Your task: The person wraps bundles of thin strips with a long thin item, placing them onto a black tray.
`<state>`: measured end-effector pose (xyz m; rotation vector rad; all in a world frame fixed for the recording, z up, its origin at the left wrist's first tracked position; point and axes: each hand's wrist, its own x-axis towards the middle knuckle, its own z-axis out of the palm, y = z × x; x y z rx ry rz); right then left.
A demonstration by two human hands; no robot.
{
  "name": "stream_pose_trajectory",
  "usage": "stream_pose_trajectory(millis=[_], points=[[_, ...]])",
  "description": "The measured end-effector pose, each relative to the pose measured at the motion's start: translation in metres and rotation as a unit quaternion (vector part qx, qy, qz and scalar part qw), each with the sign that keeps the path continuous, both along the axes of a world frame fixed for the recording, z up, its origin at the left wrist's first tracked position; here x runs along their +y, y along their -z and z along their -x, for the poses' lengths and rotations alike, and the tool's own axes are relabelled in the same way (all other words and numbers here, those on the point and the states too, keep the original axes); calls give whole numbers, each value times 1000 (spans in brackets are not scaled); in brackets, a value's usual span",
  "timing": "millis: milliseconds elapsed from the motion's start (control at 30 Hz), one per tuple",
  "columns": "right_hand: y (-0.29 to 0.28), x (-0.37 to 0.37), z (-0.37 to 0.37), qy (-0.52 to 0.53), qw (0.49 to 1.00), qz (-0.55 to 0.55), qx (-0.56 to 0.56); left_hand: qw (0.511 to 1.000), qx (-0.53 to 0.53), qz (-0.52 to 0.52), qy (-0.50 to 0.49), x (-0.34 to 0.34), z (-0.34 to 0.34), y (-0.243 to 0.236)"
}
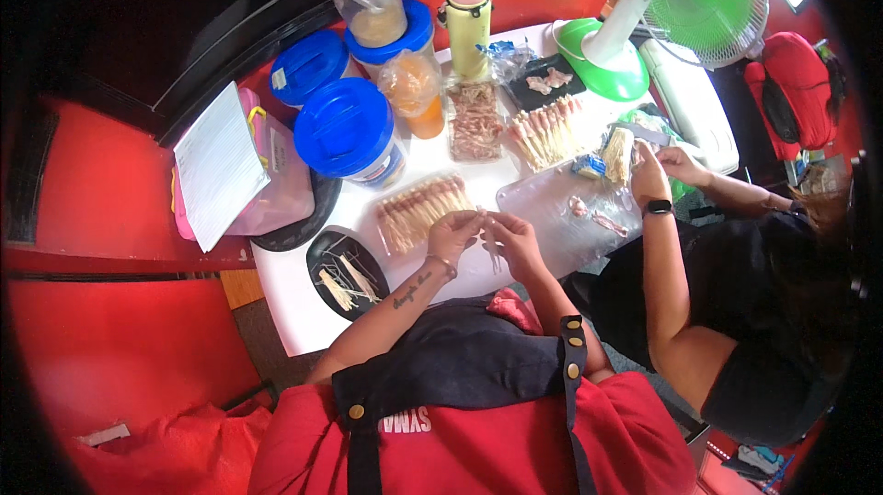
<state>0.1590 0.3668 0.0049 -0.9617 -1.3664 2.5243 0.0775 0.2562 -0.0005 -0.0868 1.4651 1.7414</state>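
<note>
Both hands meet near the table's (283,288) front edge. Left (453,235) and right (515,242): fingertips pinched narrow on pale strands (497,261) between them. Rolls (423,210) just behind. Plate (321,267) by the front-left corner. Writing: white lettering on the shirt (405,458), inverted; script on the left forearm; sheet (219,164) over the left edge, text too small; tub (342,127) label unreadable.

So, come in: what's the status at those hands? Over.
Left hand, right hand: fingers together, pinching pale strands. Wrapped bundles lined up beside left hand. Co-worker's hands off to the right, clear of both.
</note>
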Motion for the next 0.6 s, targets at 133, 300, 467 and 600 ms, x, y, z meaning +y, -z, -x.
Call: stream_pose_trajectory(millis=[133,300,467,600], points=[[7,2,5,-44,998,-34,6,999,-20,19,-30,-1,2,1],[9,4,12,-86,995,-56,-6,998,-13,31,-59,-3,5,6],[11,7,18,-96,993,-69,-13,998,10,47,-48,-3,7,5],[18,6,20,-99,987,-127,-23,994,11,85,-61,2,7,7]])
